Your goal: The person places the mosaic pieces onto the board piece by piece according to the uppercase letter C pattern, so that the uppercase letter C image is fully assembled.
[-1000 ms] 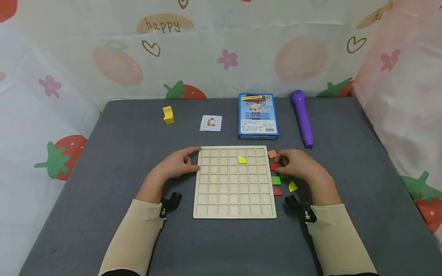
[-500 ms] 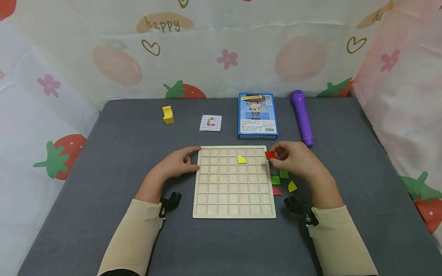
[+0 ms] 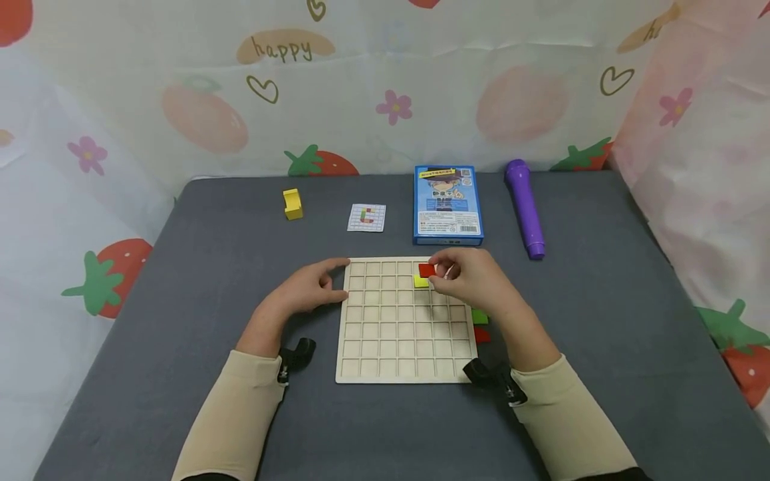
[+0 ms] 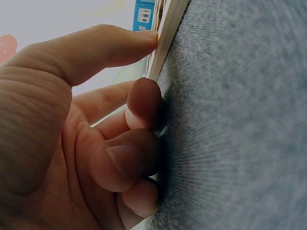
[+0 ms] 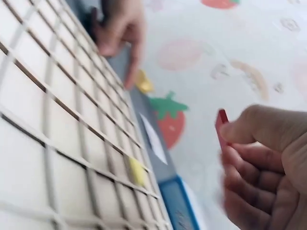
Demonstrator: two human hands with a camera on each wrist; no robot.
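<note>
My right hand [image 3: 472, 277] pinches a red square tile [image 3: 426, 270] between thumb and fingers, over the upper part of the wooden grid board [image 3: 379, 347]. In the right wrist view the red tile [image 5: 221, 129] is held up on edge, apart from the board. A yellow tile [image 3: 420, 282] lies in a cell just below it. My left hand [image 3: 303, 290] rests at the board's left edge, index finger at the upper corner and thumb lower down. The left wrist view shows the thumb [image 4: 115, 45] touching the board's side [image 4: 168, 36], the other fingers loosely bent on the cloth.
A green tile [image 3: 479, 316] and a red tile [image 3: 482, 335] lie by the board's right edge, partly hidden by my right arm. Behind the board are a yellow block [image 3: 293, 204], a pattern card [image 3: 366, 218], a blue box [image 3: 448, 207] and a purple cylinder [image 3: 525, 207].
My right hand has picked up the red square tile from beside the board and carried it left over the grid, near the yellow tile. The left hand stays at the board's edge.
</note>
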